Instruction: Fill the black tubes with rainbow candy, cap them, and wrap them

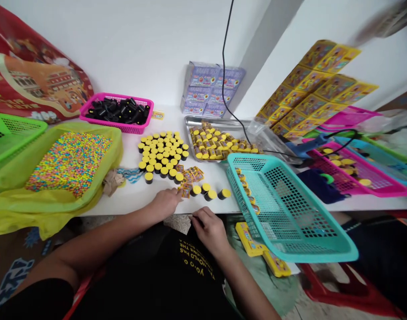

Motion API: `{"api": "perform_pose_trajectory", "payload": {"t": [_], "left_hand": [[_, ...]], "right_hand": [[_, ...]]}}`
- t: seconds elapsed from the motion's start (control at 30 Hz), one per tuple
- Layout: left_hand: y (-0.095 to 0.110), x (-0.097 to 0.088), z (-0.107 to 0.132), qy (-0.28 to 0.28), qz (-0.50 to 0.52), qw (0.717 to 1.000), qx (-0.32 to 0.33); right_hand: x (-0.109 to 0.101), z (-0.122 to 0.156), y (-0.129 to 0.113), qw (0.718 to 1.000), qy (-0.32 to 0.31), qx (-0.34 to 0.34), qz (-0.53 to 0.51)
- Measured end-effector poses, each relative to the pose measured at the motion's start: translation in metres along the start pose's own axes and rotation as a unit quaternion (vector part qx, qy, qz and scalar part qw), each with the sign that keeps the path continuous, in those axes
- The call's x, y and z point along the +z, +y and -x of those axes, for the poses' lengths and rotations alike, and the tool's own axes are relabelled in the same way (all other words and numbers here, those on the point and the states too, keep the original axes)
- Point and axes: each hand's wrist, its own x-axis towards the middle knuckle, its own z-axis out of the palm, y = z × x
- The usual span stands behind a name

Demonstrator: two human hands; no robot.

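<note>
Black tubes with yellow caps [161, 153] pack the middle of the white counter [123, 204] in a tight, upright cluster, and the action is right at the near edge! The left hand [166, 201] sits half curled, its fingertips [179, 196] up against a small heap of yellow printed packets [189, 176], though no firm grip can be made out from here. The right hand [206, 229] is closed to a pinch on a crumpled beige scrap [177, 223] just below the counter's edge. Three more capped tubes [210, 194] stand apart from the cluster, just beside the packets. Over to the left, a pink basket [117, 95] is piled with uncapped black tubes, next to a yellow-green bag [68, 204] heaped with tiny colored candies. Straight ahead, a metal tray [203, 119] carries rows of wrapped tubes, with stacked printed boxes [210, 89] behind it. A teal basket [283, 209] tips at the counter's edge, with wrapped tubes lined along its near wall, and yellow card packs [248, 240] lie below it. Farther right, a pink basket [363, 186] holds yellow-capped pieces, while big yellow printed cards [317, 89] lean against the wall.
</note>
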Motion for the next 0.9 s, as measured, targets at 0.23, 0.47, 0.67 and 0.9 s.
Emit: {"api": "perform_pose_trajectory", "payload": {"t": [0.23,0.47,0.67,0.9], "left_hand": [[-0.005,-0.016,0.022,-0.045,-0.07,0.996,0.025],[0.0,-0.038,0.043,-0.011,-0.036,0.998,0.046],[0.022,-0.048,0.057,0.021,0.129,0.991,-0.013],[0.027,-0.053,0.049,-0.026,0.118,0.989,-0.087]], "right_hand": [[0.018,-0.017,0.002,0.999,0.039,0.006,0.012],[0.028,-0.038,-0.022,0.913,-0.003,0.27,-0.307],[0.028,-0.046,-0.034,0.766,-0.021,0.369,-0.525],[0.04,-0.034,-0.045,0.792,-0.042,0.332,-0.511]]}}
